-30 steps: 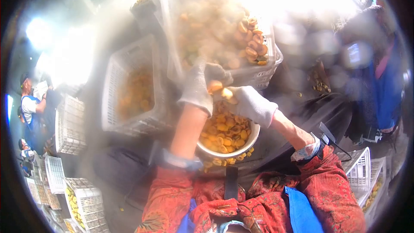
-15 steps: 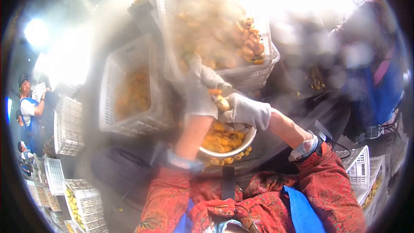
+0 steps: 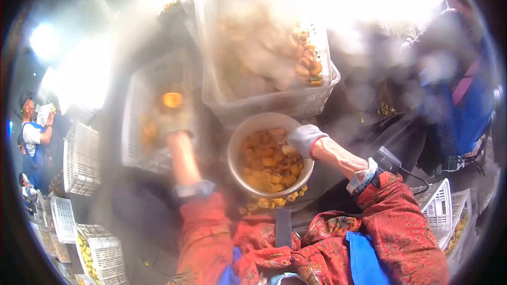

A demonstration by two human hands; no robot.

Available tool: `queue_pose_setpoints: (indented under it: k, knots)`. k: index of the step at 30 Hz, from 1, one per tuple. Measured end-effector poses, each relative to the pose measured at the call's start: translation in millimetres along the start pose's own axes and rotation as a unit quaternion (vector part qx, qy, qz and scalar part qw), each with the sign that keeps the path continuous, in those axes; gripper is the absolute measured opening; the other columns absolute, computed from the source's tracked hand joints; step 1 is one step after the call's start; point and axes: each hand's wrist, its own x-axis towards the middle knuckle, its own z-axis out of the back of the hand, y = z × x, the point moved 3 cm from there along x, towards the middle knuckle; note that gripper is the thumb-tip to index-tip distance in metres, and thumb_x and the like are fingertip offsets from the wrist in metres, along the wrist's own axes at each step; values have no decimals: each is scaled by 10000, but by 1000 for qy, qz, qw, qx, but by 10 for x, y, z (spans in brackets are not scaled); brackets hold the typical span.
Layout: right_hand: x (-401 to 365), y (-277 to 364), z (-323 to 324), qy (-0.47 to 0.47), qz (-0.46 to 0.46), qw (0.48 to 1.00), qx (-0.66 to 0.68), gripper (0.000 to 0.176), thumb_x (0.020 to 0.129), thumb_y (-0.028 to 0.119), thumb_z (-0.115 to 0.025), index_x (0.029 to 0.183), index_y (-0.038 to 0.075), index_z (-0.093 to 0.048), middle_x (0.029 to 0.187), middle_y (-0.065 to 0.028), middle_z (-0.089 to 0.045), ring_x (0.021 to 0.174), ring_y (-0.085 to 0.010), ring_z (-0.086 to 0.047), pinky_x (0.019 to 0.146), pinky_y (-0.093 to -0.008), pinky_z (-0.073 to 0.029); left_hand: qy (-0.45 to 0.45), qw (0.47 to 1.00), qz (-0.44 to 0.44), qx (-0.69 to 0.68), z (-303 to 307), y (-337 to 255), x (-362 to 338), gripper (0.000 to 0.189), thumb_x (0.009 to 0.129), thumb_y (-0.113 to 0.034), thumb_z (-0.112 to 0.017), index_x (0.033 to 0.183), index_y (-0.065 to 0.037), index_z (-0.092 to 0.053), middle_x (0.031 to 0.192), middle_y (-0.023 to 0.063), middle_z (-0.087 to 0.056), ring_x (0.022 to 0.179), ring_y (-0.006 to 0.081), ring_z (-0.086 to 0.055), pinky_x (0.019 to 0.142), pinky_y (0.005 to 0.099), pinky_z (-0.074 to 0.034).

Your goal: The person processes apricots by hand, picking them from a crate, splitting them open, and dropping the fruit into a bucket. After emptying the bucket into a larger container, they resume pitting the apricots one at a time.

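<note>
My left hand, in a pale glove, is over the left crate. At its fingertips is a bright orange fruit piece; haze and blur hide whether the fingers still grip it. My right hand, in a grey-white glove, is at the right rim of a white bowl. Its fingers are curled, and what they hold, if anything, is hidden. Inside the bowl lie several yellow-orange fruit pieces. Beyond it, a large white crate holds orange fruit halves, partly veiled by glare.
Small yellow pieces lie below the bowl's near edge. White crates stand at the left, and another crate at the lower right. A person in blue sits at the right; another person stands far left.
My hands were together above the bowl on a fruit piece. The left has moved left over the crate with an orange piece at its fingertips; the right has dropped to the bowl's rim.
</note>
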Motion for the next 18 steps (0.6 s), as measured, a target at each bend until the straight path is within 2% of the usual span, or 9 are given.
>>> queue_pose_setpoints:
  k: [1,2,3,6,10,11,12,16,18]
  knots:
    - [-56,65,281,-32,-16,999,25,202,803,191,-566,859,34,-680,815,-202,-664,756,-357,-661,661,-430,-528,-55,891,171,-418,-28,-240,-178,442,965,-272,-356,1270,33,-452,1292,215,-513,1237,290,-470,994,432,-447]
    - [-66,110,603,-64,-32,996,50,189,791,172,-566,834,24,-677,781,-208,-658,743,-360,-660,655,-430,-528,-93,882,151,-436,548,185,46,553,987,-324,-280,1400,45,-279,1468,205,-314,1393,310,-241,1094,506,-324]
    - [47,27,664,-167,-14,986,11,148,765,145,-579,758,24,-664,703,-198,-641,693,-366,-650,626,-430,-523,-128,873,165,-440,512,121,-32,569,991,-354,-285,1401,41,-279,1452,203,-343,1381,323,-268,1092,530,-316]
    - [239,-159,960,-324,-95,940,45,156,776,103,-587,905,36,-646,891,-186,-662,856,-341,-655,715,-422,-523,-175,832,208,-483,244,268,-56,570,994,-396,-316,1378,26,-328,1383,215,-430,1313,348,-376,1071,554,-340]
    - [631,-274,871,-319,-125,939,-11,201,772,49,-576,965,28,-624,935,-174,-657,868,-347,-654,727,-417,-528,-118,768,327,-538,-667,178,-380,315,977,-248,-463,1094,22,-574,981,216,-662,959,330,-658,871,486,-552]
    - [715,-267,837,-311,-160,937,21,199,771,54,-583,962,21,-625,954,-179,-654,880,-345,-653,738,-416,-529,-130,785,336,-504,-922,5,-557,263,963,-198,-489,1048,32,-584,961,198,-664,931,317,-666,823,455,-580]
    - [754,-265,818,-303,-195,931,52,198,771,60,-589,959,14,-626,973,-184,-650,892,-344,-652,750,-415,-529,-41,805,331,-490,-911,275,-495,239,954,-194,-504,1011,21,-591,948,196,-668,897,307,-675,786,435,-598]
    - [838,-237,745,-399,-234,880,112,182,768,63,-553,927,44,-639,876,-200,-659,882,-375,-634,760,-440,-497,-81,830,374,-406,-1247,233,-836,280,969,-287,-490,924,-36,-605,907,123,-678,833,245,-684,775,410,-600]
    - [871,-289,771,-377,-245,881,149,163,780,101,-561,901,40,-653,855,-212,-658,895,-378,-628,772,-445,-493,62,820,340,-457,-1189,683,-787,297,970,-315,-488,865,-58,-595,856,78,-663,775,230,-659,760,403,-587]
